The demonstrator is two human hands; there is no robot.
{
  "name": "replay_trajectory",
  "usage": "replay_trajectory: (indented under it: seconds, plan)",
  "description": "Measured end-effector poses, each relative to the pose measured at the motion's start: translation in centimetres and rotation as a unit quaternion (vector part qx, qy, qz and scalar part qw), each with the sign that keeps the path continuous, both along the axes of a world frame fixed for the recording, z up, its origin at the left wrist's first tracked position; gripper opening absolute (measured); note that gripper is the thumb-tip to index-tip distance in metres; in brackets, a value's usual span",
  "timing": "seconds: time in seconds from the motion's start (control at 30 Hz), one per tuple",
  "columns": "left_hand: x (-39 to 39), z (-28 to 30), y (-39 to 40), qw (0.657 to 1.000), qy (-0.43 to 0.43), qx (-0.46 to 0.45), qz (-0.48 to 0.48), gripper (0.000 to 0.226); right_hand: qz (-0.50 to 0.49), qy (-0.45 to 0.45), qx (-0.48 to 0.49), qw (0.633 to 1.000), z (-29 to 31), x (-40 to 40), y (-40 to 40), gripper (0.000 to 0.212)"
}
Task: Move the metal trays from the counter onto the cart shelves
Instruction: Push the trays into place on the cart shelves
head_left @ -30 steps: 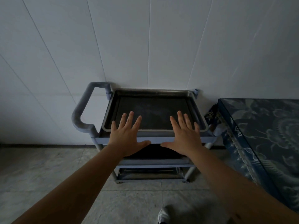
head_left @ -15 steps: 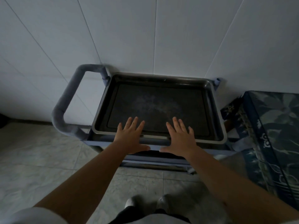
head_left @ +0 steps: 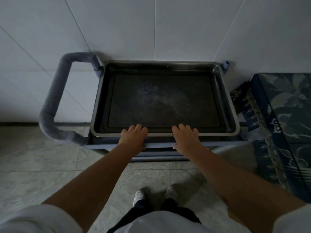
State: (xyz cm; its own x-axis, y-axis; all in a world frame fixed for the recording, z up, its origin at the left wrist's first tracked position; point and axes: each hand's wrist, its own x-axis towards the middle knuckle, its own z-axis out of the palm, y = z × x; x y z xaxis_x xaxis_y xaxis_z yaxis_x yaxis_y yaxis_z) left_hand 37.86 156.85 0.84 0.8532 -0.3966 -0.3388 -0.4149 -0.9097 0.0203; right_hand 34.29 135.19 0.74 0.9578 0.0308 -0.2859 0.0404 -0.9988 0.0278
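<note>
1. Right, both hands are down on the near rim of the metal tray (head_left: 161,101), fingers curled over the lip.
2. Left hand (head_left: 133,137) grips the rim left of centre; right hand (head_left: 185,138) grips it right of centre, the two well apart.
3. That tray sits on the top shelf of the cart (head_left: 218,145), stretching away from my grip toward the wall (head_left: 151,27).
4. Cart handle (head_left: 53,98) stands off to my left.
5. It looks stiff, smooth steel, probably slippery and fairly light, so the rolled rim is the sure place to hold.
6. Lower shelves are mostly hidden beneath my grip.
</note>
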Motion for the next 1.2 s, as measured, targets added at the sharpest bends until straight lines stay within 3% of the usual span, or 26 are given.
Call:
replay_trajectory:
  seconds: [0.37,0.73,0.83,1.0,1.2]
  plan:
    - [-1.8,-0.9,0.4,0.998,-0.058,-0.014,-0.019,0.025,0.040,-0.048,-0.024,0.998,0.7,-2.5,1.7,0.013]
    - [-2.8,-1.2,1.2,0.995,-0.086,-0.051,-0.020,0.023,0.045,-0.097,-0.016,0.994,0.9,-3.7,2.2,0.011]
    - [-3.7,-1.2,1.3,0.994,-0.087,-0.061,0.006,0.038,0.012,-0.109,-0.006,0.994,0.5,-4.4,2.2,0.024]
    - [-7.9,-1.3,1.8,0.995,-0.089,-0.041,0.025,0.099,0.002,-0.075,0.024,0.997,-0.1,-8.5,2.4,0.097]
    - [-15.1,-2.0,2.4,0.996,-0.033,-0.056,0.065,0.096,0.060,0.020,0.046,0.997,-2.7,-15.3,0.8,0.107]
